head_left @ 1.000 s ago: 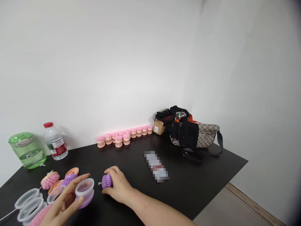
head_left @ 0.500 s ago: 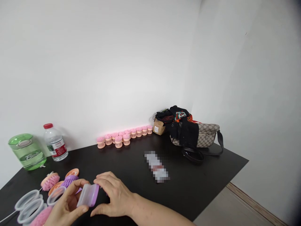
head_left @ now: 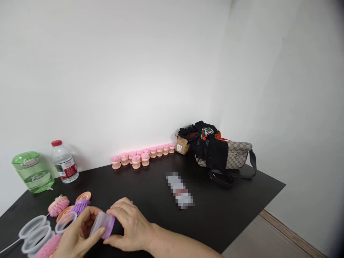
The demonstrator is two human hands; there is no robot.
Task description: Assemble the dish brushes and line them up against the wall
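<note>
My left hand point(head_left: 77, 234) grips a round piece point(head_left: 103, 221) with a translucent white side and a purple rim. Thumb and fingers of my right hand point(head_left: 131, 225) close on its purple edge from the right, and its far face is hidden behind them. Just left of my hands lie a purple bristle head point(head_left: 80, 206), a translucent ring point(head_left: 66, 222) and an orange disc point(head_left: 84, 196). A pink bristle head with a peach base point(head_left: 58, 206) rests further left, and another pink bristle piece point(head_left: 48, 247) is partly covered by my left hand.
More translucent rings point(head_left: 33, 227) are at lower left on the black table point(head_left: 150, 200). Several pink brushes point(head_left: 136, 162) line the wall. A green jug point(head_left: 32, 173), a water bottle point(head_left: 64, 163), a pixelated item point(head_left: 179, 190), a carton point(head_left: 182, 146) and a bag point(head_left: 238, 156) stand around.
My right hand's fingers have moved onto the purple edge of the round piece, from just beside it. The piece has tilted slightly between my hands. The view has shifted a little.
</note>
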